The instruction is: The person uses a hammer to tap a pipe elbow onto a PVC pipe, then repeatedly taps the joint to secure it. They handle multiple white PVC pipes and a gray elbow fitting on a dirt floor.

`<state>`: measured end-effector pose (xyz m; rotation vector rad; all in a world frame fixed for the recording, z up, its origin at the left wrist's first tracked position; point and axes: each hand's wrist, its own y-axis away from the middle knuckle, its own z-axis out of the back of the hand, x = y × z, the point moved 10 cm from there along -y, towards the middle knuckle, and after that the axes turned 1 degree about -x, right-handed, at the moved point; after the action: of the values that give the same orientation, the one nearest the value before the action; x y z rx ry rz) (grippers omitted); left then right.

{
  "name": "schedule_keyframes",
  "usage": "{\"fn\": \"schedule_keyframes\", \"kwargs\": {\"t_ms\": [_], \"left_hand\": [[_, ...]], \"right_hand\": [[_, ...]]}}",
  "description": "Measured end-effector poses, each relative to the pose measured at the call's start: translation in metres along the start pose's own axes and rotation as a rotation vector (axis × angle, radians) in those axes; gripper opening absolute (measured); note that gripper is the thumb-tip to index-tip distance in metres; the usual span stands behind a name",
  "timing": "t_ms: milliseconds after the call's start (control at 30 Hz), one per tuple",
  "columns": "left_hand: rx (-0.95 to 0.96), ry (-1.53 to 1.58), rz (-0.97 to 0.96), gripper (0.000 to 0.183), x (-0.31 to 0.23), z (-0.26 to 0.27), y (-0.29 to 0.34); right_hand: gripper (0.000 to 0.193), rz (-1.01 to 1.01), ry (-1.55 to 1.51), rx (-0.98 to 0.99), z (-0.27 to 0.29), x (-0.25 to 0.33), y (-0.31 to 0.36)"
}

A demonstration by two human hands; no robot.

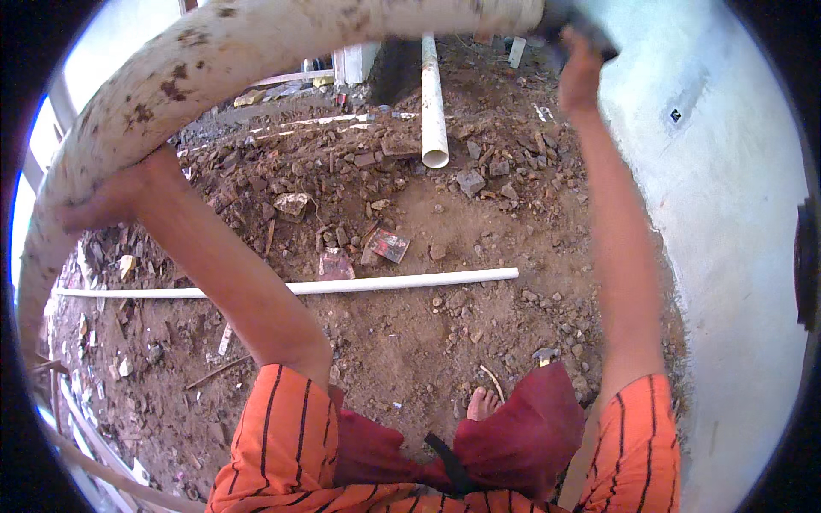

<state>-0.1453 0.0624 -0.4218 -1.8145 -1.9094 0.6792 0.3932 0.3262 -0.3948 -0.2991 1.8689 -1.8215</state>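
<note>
A thick off-white plastic pipe (282, 43) with brown dirt spots spans the top of the view and bends down along the left rim. Against its left part my left hand (120, 188) is closed, the fingers partly hidden and blurred. At the pipe's right end sits a dark, blocky piece (603, 44), smeared by motion, so its kind does not show. My right hand (581, 75) grips this dark piece, raised near the pale wall.
A thin white pipe (410, 280) lies across the dirt floor (410, 333). Farther off, another white pipe (434, 120) points toward me. Stones and rubble (470, 181) are scattered around. A pale blue-white wall (727, 256) stands at the right, and my bare foot (484, 403) is below.
</note>
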Motion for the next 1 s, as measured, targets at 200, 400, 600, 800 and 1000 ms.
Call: {"fn": "schedule_keyframes", "kwargs": {"t_ms": [200, 400, 600, 800, 1000], "left_hand": [[-0.013, -0.396, 0.019, 0.047, -0.033, -0.021, -0.006], [0.361, -0.317, 0.362, 0.05, 0.021, -0.035, -0.005], [0.418, -0.241, 0.918, 0.086, 0.149, 0.046, 0.064], [0.626, -0.407, 1.297, 0.061, 0.197, 0.017, 0.212], [0.464, -0.337, 1.674, 0.06, 0.275, 0.113, 0.317]], "right_hand": [[0.05, -1.172, -1.015, 0.595, -0.034, 0.18, 0.256], [0.048, -2.131, -1.744, 0.776, -0.011, 0.373, 0.385], [0.046, -2.442, -1.849, 1.055, 0.065, 0.454, 0.384], [0.052, -2.672, -1.653, 0.83, 0.098, 0.423, 0.411], [0.05, -2.834, -1.343, 1.033, 0.153, 0.434, 0.46]]}}
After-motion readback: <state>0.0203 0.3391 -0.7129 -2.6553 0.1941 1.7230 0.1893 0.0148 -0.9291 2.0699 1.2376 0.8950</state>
